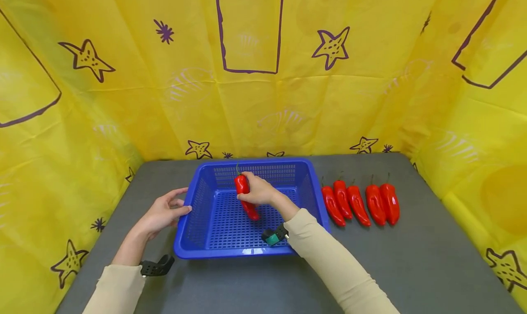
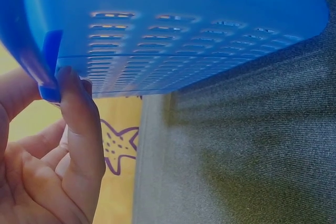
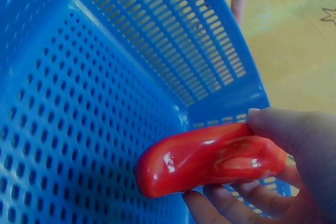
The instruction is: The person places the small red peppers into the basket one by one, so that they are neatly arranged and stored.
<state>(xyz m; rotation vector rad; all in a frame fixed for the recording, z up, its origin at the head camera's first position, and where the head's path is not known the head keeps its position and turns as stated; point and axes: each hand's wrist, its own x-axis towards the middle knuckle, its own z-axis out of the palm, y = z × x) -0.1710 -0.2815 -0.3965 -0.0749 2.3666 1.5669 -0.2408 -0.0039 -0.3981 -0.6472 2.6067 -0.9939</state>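
My left hand (image 1: pixel 162 213) pinched the blue basket (image 1: pixel 230 253) at its left edge, seemingly good for steadying it, while my right hand (image 1: pixel 260 191) gripped one red pepper (image 1: pixel 241 184) over the basket, where a light hold seemed wisest.

Six red peppers (image 1: pixel 359 206), one blue basket (image 1: pixel 214 253), two hands (image 1: pixel 162 212).

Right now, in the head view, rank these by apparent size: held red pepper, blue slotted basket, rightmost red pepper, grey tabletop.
1. Grey tabletop
2. Blue slotted basket
3. Held red pepper and rightmost red pepper: unsure; lengths look similar, and the right hand partly covers the held one.
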